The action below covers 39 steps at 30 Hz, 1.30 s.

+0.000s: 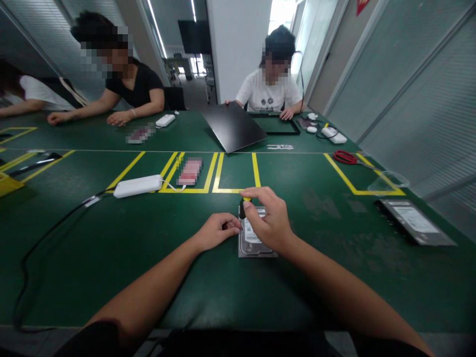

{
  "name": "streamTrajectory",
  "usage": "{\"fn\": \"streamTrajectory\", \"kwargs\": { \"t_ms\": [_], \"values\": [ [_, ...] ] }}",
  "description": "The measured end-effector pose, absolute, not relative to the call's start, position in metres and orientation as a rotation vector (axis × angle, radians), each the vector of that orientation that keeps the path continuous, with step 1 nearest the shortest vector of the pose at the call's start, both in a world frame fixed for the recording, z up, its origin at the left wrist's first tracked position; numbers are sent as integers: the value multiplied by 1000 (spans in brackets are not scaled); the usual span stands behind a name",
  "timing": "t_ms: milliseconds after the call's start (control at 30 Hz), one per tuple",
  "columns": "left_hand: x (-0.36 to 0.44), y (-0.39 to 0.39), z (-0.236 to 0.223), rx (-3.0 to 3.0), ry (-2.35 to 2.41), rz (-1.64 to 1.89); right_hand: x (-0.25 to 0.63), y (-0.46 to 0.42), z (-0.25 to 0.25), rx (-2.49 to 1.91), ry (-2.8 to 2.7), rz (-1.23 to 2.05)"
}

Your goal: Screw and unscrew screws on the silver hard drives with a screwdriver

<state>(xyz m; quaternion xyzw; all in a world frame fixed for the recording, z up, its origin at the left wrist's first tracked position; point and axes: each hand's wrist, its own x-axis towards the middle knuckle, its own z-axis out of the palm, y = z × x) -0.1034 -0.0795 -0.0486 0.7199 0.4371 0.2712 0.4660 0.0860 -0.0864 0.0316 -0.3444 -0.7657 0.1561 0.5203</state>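
A hard disk drive (pixel 256 248) lies flat on the green table in front of me, its white label partly covered by my right hand. My right hand (pixel 270 215) grips a screwdriver (pixel 242 208) with a black and yellow handle, held upright over the drive's left edge. The screwdriver's tip is too small to make out. My left hand (pixel 220 230) rests against the left side of the drive, fingers curled and fingertips close to the screwdriver. Whether those fingers pinch anything small cannot be seen.
A second hard drive (pixel 414 220) lies at the right, with red-handled scissors (pixel 347 157) behind it. A white power strip (pixel 137 186) with a black cable and a phone (pixel 190 172) lie left. Across the table, a person holds a black panel (pixel 234 126); other people sit at left.
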Motion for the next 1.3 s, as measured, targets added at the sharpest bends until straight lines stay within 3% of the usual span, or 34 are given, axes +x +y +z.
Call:
{"fn": "streamTrajectory", "kwargs": {
  "t_ms": [1300],
  "values": [
    [-107,-83,-51,2017,1133,712,89,-82,32,-795,-1885,376]
  ]
}}
